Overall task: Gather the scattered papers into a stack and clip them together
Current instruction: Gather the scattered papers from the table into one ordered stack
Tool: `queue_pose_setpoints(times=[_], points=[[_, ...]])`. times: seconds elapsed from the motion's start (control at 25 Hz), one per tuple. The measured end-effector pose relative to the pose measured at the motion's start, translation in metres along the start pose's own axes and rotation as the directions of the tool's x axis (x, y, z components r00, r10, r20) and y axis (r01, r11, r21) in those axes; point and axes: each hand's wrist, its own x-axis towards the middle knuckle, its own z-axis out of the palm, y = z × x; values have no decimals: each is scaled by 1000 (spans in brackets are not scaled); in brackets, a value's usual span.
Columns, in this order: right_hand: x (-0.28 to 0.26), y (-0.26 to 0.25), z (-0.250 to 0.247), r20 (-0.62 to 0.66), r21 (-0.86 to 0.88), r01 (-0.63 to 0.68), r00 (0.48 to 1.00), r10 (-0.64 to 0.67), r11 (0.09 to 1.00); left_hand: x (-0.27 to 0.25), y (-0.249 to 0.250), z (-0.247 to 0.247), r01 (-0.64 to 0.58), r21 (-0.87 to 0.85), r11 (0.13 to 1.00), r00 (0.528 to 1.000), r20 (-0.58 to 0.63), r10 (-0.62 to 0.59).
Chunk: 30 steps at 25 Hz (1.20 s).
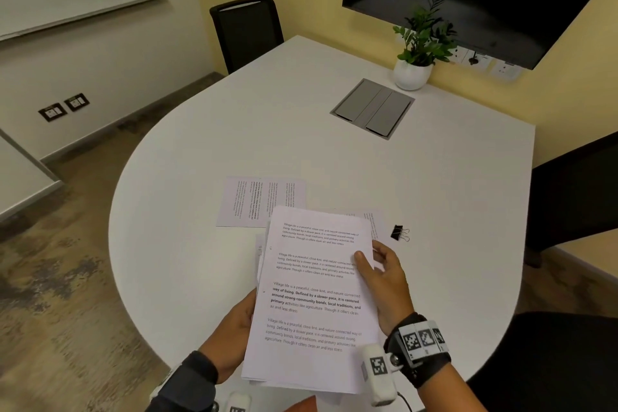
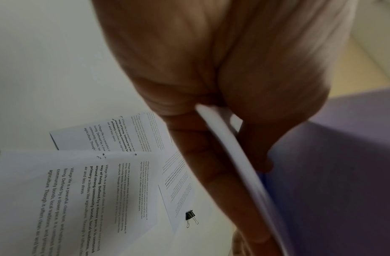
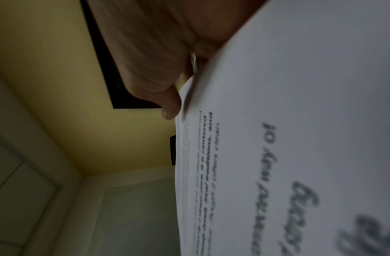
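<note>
Two hands carry the job in the head view: my left hand (image 1: pixel 234 331) grips the left edge of the stack of papers (image 1: pixel 314 298) low down, and my right hand (image 1: pixel 384 281) holds the right edge with its thumb laid on the top sheet, so both are clamped on the stack, which hangs tilted just above the near side of the tabletop (image 1: pixel 418 177). One loose sheet (image 1: pixel 257 202) lies flat beyond the stack, another sheet corner (image 1: pixel 376 222) peeks out by my right fingers, and the binder clip (image 1: pixel 400 232) sits just beside that corner. From the left wrist view, fingers below and thumb above pinch the stack edge-on (image 2: pixel 231 152); under it I count several printed sheets (image 2: pixel 80 190) spread out and overlapping on the tabletop, with the binder clip (image 2: pixel 191 218) at the corner of one. From the right wrist view, only the thumb and the underside of the sheets (image 3: pixel 277 155) show, blurred. I judge gathering to be unfinished: best to keep one hand firm on the stack, slide each remaining sheet in square, then tap the edges on the tabletop before reaching for the clip.
</note>
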Motion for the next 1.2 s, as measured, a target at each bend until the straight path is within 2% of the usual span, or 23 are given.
queue_pose_setpoints(times=[0.08, 0.2, 0.28, 0.44, 0.52, 0.68, 0.76, 0.84, 0.96, 1.04, 1.2], points=[[1, 7, -7, 116, 120, -120, 988, 106, 986, 1, -3, 0, 23, -16, 1000, 1000, 11, -23], [0, 17, -12, 209, 104, -135, 972, 111, 985, 1, -1, 4, 88, -37, 995, 996, 8, -88], [-2, 24, -12, 226, 82, -122, 969, 100, 989, 1, 2, 7, 149, -77, 986, 988, -21, -151], [-4, 27, -11, 193, 49, -88, 978, 78, 995, 0, 3, 8, 298, -292, 909, 947, -32, -320], [-5, 28, -8, 184, 31, -83, 980, 76, 996, 0, 2, 9, 279, -323, 905, 952, -29, -304], [-11, 25, -4, 219, 5, -54, 974, 52, 999, -5, -3, 8, 136, -112, 984, 986, -80, -145], [-10, 22, -4, 254, 41, -8, 967, -3, 999, -4, 0, 6, 68, -82, 994, 987, -141, -79], [-5, 22, -3, 254, 40, 9, 967, -19, 999, -2, 1, 0, 62, -77, 995, 983, -169, -75], [-3, 35, 6, 207, -138, 6, 978, 22, 990, 0, -7, -9, 115, -37, 993, 977, -179, -120], [-2, 46, 12, 220, -249, 21, 975, 36, 968, 0, -17, -13, 123, 3, 992, 974, -194, -120], [16, 78, -1, 157, -357, -91, 975, 155, 930, -9, -28, -22, 78, 29, 996, 942, -328, -65]])
